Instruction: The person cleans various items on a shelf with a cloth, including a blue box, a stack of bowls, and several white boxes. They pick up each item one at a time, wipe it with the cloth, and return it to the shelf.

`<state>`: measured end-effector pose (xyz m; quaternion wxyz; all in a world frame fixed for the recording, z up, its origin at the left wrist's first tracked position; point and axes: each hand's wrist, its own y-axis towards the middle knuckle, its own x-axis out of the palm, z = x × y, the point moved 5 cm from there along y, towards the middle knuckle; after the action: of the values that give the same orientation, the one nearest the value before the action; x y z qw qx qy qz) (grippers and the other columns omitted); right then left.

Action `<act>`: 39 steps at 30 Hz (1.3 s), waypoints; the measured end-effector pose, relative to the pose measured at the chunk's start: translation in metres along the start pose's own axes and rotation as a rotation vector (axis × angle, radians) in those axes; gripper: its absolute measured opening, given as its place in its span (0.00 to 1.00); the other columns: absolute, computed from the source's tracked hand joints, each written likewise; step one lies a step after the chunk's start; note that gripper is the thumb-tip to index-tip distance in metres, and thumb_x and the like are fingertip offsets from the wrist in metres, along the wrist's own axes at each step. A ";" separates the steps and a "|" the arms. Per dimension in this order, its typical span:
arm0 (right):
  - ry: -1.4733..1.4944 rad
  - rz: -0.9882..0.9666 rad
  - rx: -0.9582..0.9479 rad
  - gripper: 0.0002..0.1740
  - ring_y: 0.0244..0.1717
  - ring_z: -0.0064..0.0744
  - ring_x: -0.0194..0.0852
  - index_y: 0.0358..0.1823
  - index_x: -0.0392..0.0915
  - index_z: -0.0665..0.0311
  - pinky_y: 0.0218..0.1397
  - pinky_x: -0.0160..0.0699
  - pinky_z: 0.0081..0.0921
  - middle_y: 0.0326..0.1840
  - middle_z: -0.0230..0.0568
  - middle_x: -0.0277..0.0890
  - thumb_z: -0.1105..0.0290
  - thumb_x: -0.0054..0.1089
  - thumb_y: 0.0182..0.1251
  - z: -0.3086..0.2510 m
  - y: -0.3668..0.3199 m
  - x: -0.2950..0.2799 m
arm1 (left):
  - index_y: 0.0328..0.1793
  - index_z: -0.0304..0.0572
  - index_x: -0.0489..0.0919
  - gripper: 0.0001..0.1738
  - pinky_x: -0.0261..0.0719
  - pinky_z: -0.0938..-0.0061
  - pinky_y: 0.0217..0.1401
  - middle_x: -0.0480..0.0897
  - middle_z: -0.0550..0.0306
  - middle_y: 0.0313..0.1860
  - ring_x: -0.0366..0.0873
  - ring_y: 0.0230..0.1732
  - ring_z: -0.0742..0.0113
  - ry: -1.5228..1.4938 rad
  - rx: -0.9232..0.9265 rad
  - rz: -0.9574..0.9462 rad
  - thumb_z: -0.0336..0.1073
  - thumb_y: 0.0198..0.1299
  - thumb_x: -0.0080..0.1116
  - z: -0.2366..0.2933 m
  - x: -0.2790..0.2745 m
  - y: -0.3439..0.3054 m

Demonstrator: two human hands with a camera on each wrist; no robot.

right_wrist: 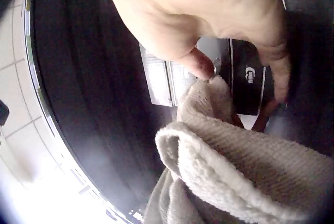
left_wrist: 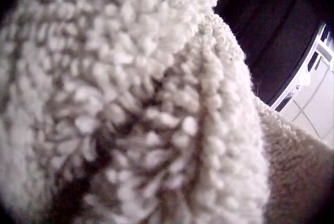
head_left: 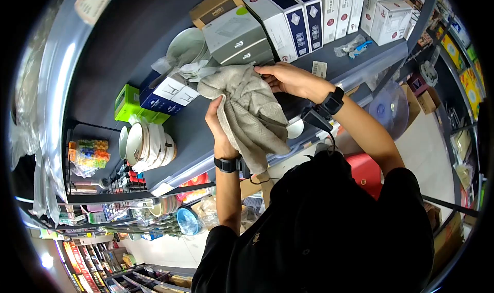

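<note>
A beige towel hangs bunched between both hands over the dark shelf's front. My left hand grips its left side, thumb on top and fingers hidden beneath the folds. The top right corner is pinched by my right hand. In the left wrist view the towel fills most of the picture and the hand is out of sight. Seen from the right wrist, the right hand has its thumb on the towel's edge, its other fingers bent down behind.
Grey boxes and white-and-blue boxes stand along the shelf's back. Wrapped bowls sit behind the towel, near a blue-and-white box and a green box. Stacked wrapped bowls stand left. The shelf's front rail runs below my hands.
</note>
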<state>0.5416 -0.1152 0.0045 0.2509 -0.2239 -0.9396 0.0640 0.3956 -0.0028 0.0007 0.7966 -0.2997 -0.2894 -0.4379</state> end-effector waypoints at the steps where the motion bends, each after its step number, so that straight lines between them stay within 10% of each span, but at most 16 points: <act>1: -0.050 0.009 -0.017 0.17 0.49 0.25 0.78 0.49 0.81 0.62 0.57 0.77 0.25 0.45 0.35 0.80 0.56 0.57 0.74 -0.001 0.000 0.001 | 0.63 0.33 0.75 0.28 0.75 0.60 0.65 0.82 0.44 0.57 0.80 0.55 0.50 0.003 0.018 0.033 0.46 0.63 0.50 0.001 -0.002 0.003; 6: -0.222 0.049 -0.074 0.22 0.58 0.32 0.78 0.55 0.77 0.68 0.63 0.75 0.27 0.51 0.41 0.82 0.54 0.58 0.74 0.007 -0.011 -0.014 | 0.63 0.34 0.75 0.27 0.74 0.61 0.65 0.82 0.46 0.56 0.79 0.57 0.51 0.047 0.051 0.055 0.46 0.63 0.51 0.003 0.004 -0.003; 10: -0.944 0.269 -0.434 0.14 0.49 0.29 0.83 0.55 0.78 0.62 0.53 0.82 0.27 0.46 0.40 0.83 0.66 0.62 0.72 -0.034 -0.075 -0.048 | 0.68 0.30 0.71 0.31 0.73 0.57 0.68 0.80 0.42 0.61 0.79 0.60 0.48 0.166 0.358 0.197 0.45 0.63 0.50 0.009 -0.006 -0.052; 11: -0.913 0.356 -0.553 0.12 0.45 0.33 0.86 0.48 0.81 0.64 0.49 0.83 0.29 0.42 0.42 0.86 0.66 0.65 0.67 -0.048 -0.091 -0.062 | 0.69 0.29 0.70 0.33 0.73 0.56 0.69 0.78 0.40 0.62 0.78 0.62 0.47 -0.009 0.199 0.084 0.45 0.62 0.48 0.014 -0.042 -0.038; 17: -1.597 0.502 -0.405 0.22 0.51 0.46 0.81 0.51 0.81 0.64 0.54 0.80 0.35 0.48 0.48 0.81 0.63 0.73 0.57 -0.068 -0.100 -0.107 | 0.71 0.38 0.70 0.35 0.70 0.57 0.71 0.77 0.45 0.65 0.76 0.64 0.51 -0.024 0.295 0.137 0.56 0.66 0.45 -0.011 -0.031 -0.061; 24: -1.592 0.368 -0.290 0.29 0.52 0.50 0.78 0.49 0.81 0.65 0.56 0.77 0.38 0.46 0.46 0.77 0.60 0.79 0.46 -0.044 -0.075 -0.112 | 0.67 0.32 0.72 0.31 0.74 0.57 0.67 0.80 0.42 0.60 0.79 0.59 0.49 -0.048 0.220 0.121 0.48 0.66 0.48 -0.031 0.007 -0.013; 30: -1.468 0.355 -0.308 0.11 0.48 0.50 0.78 0.41 0.83 0.61 0.49 0.80 0.43 0.44 0.43 0.76 0.68 0.69 0.58 -0.044 -0.080 -0.120 | 0.67 0.33 0.72 0.32 0.74 0.59 0.66 0.80 0.44 0.59 0.79 0.58 0.50 -0.093 0.232 0.141 0.48 0.62 0.51 -0.042 0.054 -0.001; 39: -1.460 0.284 -0.634 0.05 0.45 0.48 0.78 0.36 0.81 0.60 0.47 0.78 0.42 0.37 0.39 0.77 0.72 0.63 0.58 -0.037 -0.080 -0.102 | 0.65 0.35 0.75 0.30 0.75 0.62 0.66 0.82 0.46 0.56 0.80 0.57 0.52 -0.008 0.324 0.274 0.47 0.61 0.51 -0.042 0.046 0.006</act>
<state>0.6076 -0.2318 0.0097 -0.5118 -0.3032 -0.8026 -0.0443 0.4301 -0.0550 0.0053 0.8852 -0.2061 -0.3158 -0.2722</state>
